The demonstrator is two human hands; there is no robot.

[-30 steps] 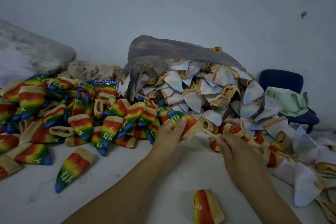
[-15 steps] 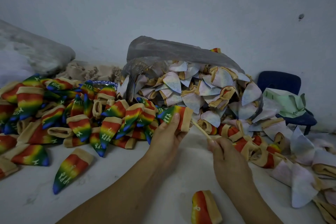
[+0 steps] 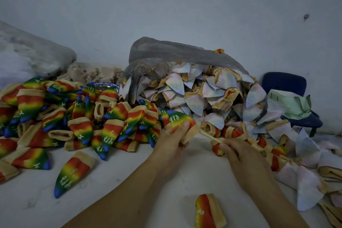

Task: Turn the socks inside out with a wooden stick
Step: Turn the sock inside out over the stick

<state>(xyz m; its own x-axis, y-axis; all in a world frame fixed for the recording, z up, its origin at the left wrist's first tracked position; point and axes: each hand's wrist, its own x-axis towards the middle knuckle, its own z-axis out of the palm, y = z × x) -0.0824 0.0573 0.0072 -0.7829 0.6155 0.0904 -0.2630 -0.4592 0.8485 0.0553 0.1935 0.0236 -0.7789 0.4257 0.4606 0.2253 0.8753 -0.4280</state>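
1. Fingers (image 3: pixel 185 126) of the left hand (image 3: pixel 172 140) pinch a rainbow sock (image 3: pixel 177 119); the right hand (image 3: pixel 240 157) curls round the wooden stick (image 3: pixel 211 136), whose tip reaches the sock's cuff.
2. Left of the fingers, a rainbow pile (image 3: pixel 74 116), apparently already turned, covers the surface (image 3: pixel 129 172).
3. Beyond and right of them, many pale socks (image 3: pixel 203 94) likely await turning.
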